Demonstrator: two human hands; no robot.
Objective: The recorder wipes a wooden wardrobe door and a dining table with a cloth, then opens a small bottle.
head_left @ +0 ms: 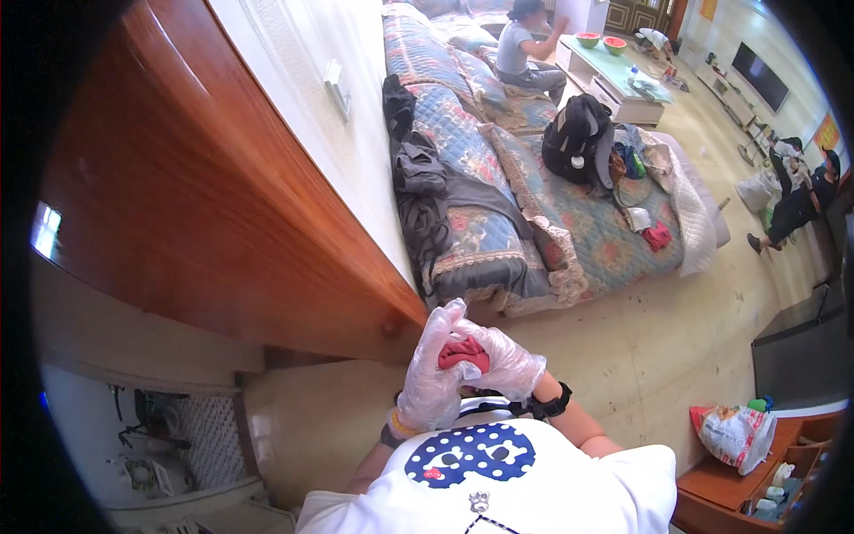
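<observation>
Both my hands are in clear plastic gloves and meet in front of my chest. Between them is a crumpled red cloth [463, 355], folded into a small wad. My left hand [432, 374] grips it from the left side, thumb and fingers curled around it. From the right, my right hand [510, 357] closes on the same wad, and its fingertips meet those of the left. The underside of the cloth is hidden by my palms. A dark band circles each wrist.
A polished wooden door [233, 200] stands close at my left. Ahead, a quilt-covered sofa [467, 253] holds a black backpack [579, 140] and dark clothing. A plastic bag [734, 434] rests on a wooden cabinet [717, 490] at right. Several people are farther off, one seated by a low table [617, 67].
</observation>
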